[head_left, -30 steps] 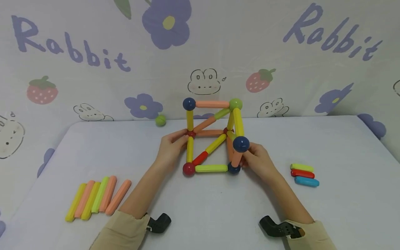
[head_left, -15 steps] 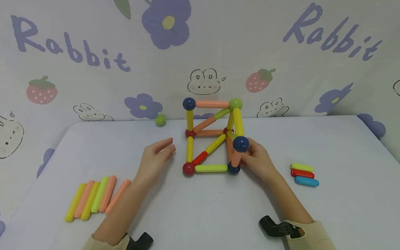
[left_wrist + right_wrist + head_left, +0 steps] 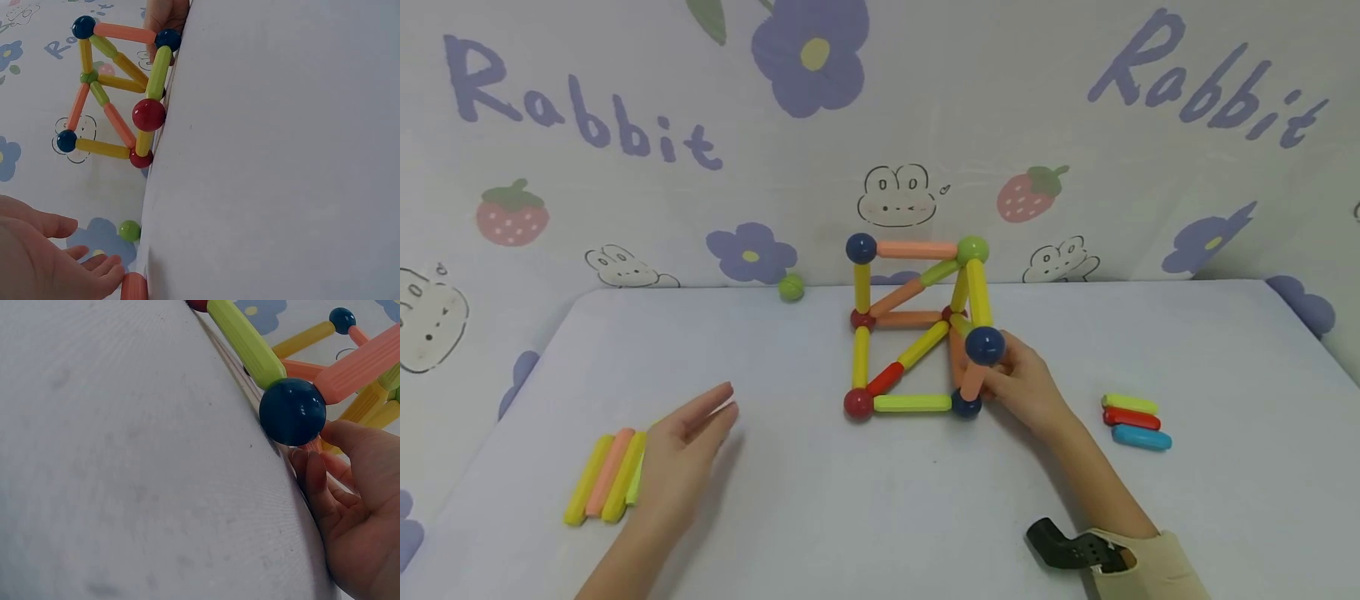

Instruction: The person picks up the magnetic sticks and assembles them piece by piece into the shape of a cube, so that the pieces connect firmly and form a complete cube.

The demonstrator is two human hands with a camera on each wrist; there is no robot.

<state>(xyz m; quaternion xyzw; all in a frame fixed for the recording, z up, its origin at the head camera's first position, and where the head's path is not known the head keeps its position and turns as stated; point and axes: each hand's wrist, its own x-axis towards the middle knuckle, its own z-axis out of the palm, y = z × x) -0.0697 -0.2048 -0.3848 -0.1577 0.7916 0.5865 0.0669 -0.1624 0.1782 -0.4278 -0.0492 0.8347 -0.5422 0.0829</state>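
My stick-and-ball frame (image 3: 910,318) stands at twelve o'clock from me on the white table (image 3: 850,508); with one hand on it, a careless tug could, I'd guess, pull a joint apart or tip it. My left hand (image 3: 681,467) might scatter the loose sticks (image 3: 609,472) if lowered clumsily. It's at the frame's eight o'clock, fingers extended, gripping nothing; contact I can't tell. At four o'clock my right hand (image 3: 1026,387) pinches a coral stick (image 3: 312,445) beside the lower dark blue ball (image 3: 292,411).

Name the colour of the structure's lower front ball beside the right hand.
The lower front ball is dark blue, clearest in the right wrist view.
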